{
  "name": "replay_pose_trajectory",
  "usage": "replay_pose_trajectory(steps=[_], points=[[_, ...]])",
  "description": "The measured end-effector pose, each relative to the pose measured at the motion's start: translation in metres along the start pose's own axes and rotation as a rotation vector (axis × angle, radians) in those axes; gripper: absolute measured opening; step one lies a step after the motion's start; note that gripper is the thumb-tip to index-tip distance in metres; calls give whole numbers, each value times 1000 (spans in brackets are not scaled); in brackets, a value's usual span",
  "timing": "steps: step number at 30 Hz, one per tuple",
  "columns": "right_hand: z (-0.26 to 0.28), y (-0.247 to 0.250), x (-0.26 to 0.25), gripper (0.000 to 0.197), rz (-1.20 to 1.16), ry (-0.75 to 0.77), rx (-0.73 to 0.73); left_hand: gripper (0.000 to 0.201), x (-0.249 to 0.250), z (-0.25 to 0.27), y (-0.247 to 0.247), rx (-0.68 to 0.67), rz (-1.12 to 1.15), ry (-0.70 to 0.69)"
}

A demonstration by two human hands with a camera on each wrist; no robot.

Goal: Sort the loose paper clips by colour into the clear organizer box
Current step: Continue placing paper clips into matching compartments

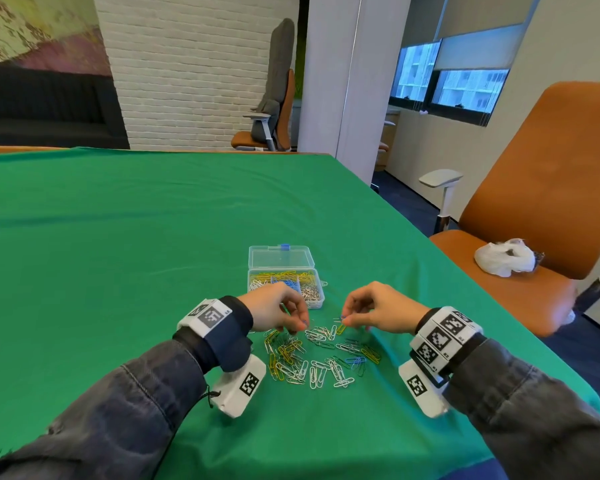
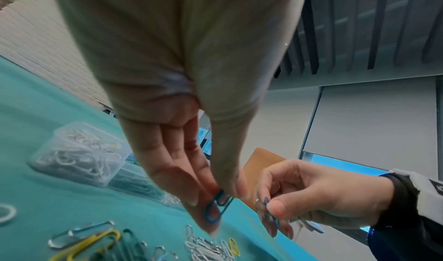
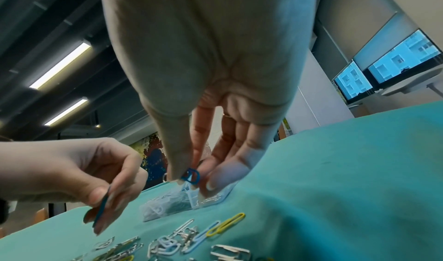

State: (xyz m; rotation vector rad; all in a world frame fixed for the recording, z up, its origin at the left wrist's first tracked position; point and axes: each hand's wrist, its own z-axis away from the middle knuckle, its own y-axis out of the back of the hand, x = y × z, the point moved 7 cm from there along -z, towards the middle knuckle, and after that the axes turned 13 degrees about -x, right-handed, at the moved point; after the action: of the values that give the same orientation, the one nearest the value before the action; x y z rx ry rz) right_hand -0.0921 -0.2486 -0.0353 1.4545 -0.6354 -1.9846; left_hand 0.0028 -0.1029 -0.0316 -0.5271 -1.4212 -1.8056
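A pile of loose paper clips (image 1: 317, 358), silver, white, yellow, green and blue, lies on the green cloth between my hands. The clear organizer box (image 1: 284, 285) stands just beyond it, lid open, holding yellow, blue and silver clips in separate compartments. My left hand (image 1: 300, 325) hovers over the pile's far left edge and pinches a blue paper clip (image 2: 218, 206) between thumb and fingers. My right hand (image 1: 347, 318) hovers over the far right edge and pinches another blue paper clip (image 3: 190, 176) the same way. Both hands sit a little above the cloth.
The green cloth (image 1: 136, 254) covers the whole table, whose right edge runs diagonally close to my right arm. An orange office chair (image 1: 541, 216) with a white plastic bag (image 1: 506, 256) on its seat stands beside that edge.
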Motion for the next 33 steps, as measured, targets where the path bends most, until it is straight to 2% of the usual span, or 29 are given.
replay_pose_trajectory(steps=[8, 11, 16, 21, 24, 33], points=[[1, -5, 1, 6, -166, 36, -42, 12, -3, -2, -4, 21, 152, 0], [1, -6, -1, 16, -247, 68, -26, 8, -2, -4, -7, 37, 143, -1], [0, -9, -6, 31, -279, 78, -20, 15, -1, -7, -9, 47, 127, -1], [1, -9, -13, 23, -344, 102, 8, 4, 1, -5, -6, 102, 223, -32], [2, -12, -20, 18, -403, 118, 27, 7, 0, -4, -5, 138, 355, -40], [1, -16, -36, 31, -390, 94, 36, 13, 8, -5, -9, 128, 503, -82]])
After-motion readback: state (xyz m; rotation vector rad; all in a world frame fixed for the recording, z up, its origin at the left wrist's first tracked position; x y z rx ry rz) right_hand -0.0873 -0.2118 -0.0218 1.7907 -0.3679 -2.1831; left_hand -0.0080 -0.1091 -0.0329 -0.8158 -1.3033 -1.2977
